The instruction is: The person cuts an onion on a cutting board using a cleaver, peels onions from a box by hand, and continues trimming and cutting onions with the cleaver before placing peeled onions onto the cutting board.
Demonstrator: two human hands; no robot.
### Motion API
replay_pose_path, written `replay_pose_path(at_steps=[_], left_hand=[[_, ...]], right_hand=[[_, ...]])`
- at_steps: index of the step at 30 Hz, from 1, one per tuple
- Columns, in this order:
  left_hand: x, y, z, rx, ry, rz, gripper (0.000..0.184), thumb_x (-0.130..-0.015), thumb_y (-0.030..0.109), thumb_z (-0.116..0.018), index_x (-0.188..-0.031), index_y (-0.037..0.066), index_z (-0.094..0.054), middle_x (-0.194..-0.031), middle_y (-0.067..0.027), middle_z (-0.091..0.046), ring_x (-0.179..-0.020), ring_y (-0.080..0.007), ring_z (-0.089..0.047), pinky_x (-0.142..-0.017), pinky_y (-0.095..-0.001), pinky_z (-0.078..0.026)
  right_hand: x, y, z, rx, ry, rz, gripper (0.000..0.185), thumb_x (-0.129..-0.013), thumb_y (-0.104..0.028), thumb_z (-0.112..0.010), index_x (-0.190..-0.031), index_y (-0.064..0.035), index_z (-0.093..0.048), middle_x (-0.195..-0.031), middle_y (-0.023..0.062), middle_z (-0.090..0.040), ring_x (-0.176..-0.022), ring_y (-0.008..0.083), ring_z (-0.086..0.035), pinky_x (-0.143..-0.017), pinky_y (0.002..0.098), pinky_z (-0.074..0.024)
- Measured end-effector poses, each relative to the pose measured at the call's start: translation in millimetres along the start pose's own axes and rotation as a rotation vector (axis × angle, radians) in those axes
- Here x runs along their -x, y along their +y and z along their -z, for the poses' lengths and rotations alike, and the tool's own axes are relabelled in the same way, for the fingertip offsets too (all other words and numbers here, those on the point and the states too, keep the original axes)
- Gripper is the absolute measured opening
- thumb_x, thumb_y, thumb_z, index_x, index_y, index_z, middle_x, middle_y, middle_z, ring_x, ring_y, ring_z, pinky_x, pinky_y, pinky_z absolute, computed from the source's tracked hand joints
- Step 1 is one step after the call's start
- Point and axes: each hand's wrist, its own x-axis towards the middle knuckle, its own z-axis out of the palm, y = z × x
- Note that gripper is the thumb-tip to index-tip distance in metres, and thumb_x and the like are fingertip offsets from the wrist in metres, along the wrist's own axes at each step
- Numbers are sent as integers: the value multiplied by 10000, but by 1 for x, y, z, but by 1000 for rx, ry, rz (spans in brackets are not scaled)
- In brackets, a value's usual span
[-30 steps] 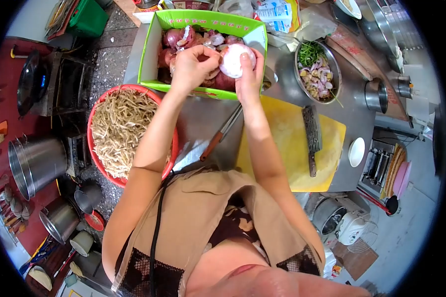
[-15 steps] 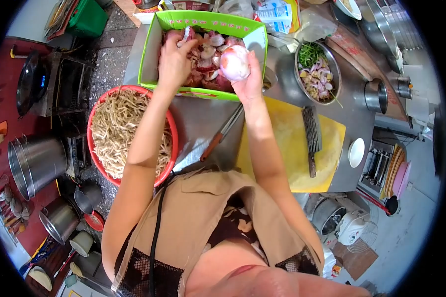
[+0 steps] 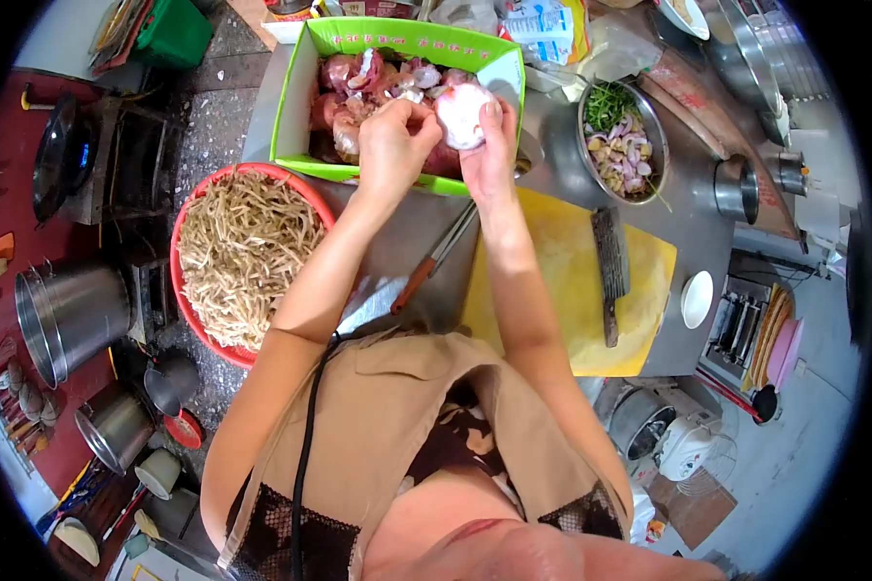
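Observation:
A pale, peeled-looking onion (image 3: 463, 115) is held in my right hand (image 3: 491, 153), with the thumb over its side. Close to its left, my left hand (image 3: 393, 145) has thumb and fingers pinched together; whatever lies between the fingertips is too small to make out. Both hands are over a green-edged box (image 3: 407, 41) holding reddish-purple onions and loose skins (image 3: 344, 102). Below my right forearm lies a yellow cutting board (image 3: 562, 281) with a dark-bladed cleaver (image 3: 610, 266) on it.
A red basin (image 3: 186, 300) of pale strips stands at the left. A steel bowl (image 3: 662, 136) holds greens and sliced onion. Red-handled tongs or a similar tool (image 3: 419, 279) lie between basin and board. A small white bowl (image 3: 697, 298) is right of the board.
My left hand went from the onion down into the box at its left, then came back beside the onion with its fingers pinched. The onion has turned slightly in my right hand.

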Motion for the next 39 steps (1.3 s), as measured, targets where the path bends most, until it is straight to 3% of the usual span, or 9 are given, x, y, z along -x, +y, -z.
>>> replay_pose_path(at_steps=[6,11,13,15,17,27,35,38,39], left_hand=[[-20,-36,17,244,-209,259,136,-865,113,-663,-869,-22,-678,-809,-5,-676,-680,-53,-579,-624,-212,-480],[-27,-53,27,-491,-131,-58,137,-801,81,-645,-917,61,-715,-853,-146,-694,-760,-339,-663,-719,-409,-534],[-19,-35,22,-236,-68,-253,207,-828,97,-646,-1019,58,-714,-896,-112,-708,-793,-273,-683,-730,-331,-527],[-4,-8,16,276,-203,175,197,-853,99,-680,-1029,20,-717,-825,-58,-715,-729,-84,-628,-665,-249,-501],[-1,10,19,205,-191,219,185,-861,117,-694,-1003,2,-719,-755,-27,-703,-694,-38,-592,-626,-219,-485],[-7,9,8,83,-72,210,118,-806,92,-692,-824,-24,-709,-656,-39,-665,-598,-68,-587,-552,-230,-470],[-27,-38,14,742,-265,528,123,-822,80,-685,-895,-17,-699,-737,-58,-691,-630,-127,-638,-578,-269,-507],[-33,-62,23,-382,-118,31,218,-820,48,-650,-1033,61,-693,-860,-107,-694,-742,-240,-678,-694,-340,-538],[-32,-56,23,-382,-117,30,218,-820,48,-650,-1033,61,-693,-860,-107,-694,-742,-240,-678,-694,-340,-538]], right_hand=[[-2,-5,9,-184,-46,-206,451,-974,-373,-484,-1284,-45,-500,-1221,116,-607,-1125,266,-592,-963,449,-481],[-5,-2,11,-228,-63,-240,463,-971,-369,-487,-1301,-45,-500,-1229,106,-608,-1129,266,-591,-956,445,-483],[-7,3,11,-150,-4,-163,439,-969,-354,-498,-1276,-41,-507,-1223,104,-608,-1123,265,-594,-958,447,-483],[-5,3,10,-133,-8,-137,414,-965,-332,-512,-1255,-37,-501,-1209,110,-609,-1116,264,-596,-959,441,-484],[-3,3,9,-116,-20,-109,390,-962,-309,-526,-1235,-33,-494,-1194,115,-610,-1110,262,-598,-960,434,-485],[-2,0,3,3,14,-11,369,-938,-261,-572,-1204,-31,-457,-1161,132,-609,-1094,264,-602,-974,414,-481],[-4,-8,9,-222,-63,-292,490,-941,-424,-508,-1259,-52,-535,-1187,128,-627,-1097,291,-606,-922,494,-506],[-3,-13,8,-308,-110,-381,489,-942,-415,-510,-1267,-50,-524,-1195,111,-625,-1086,293,-613,-894,522,-517],[-3,-14,4,-278,-70,-374,477,-949,-406,-501,-1267,-51,-525,-1193,106,-627,-1086,285,-613,-906,502,-512]])
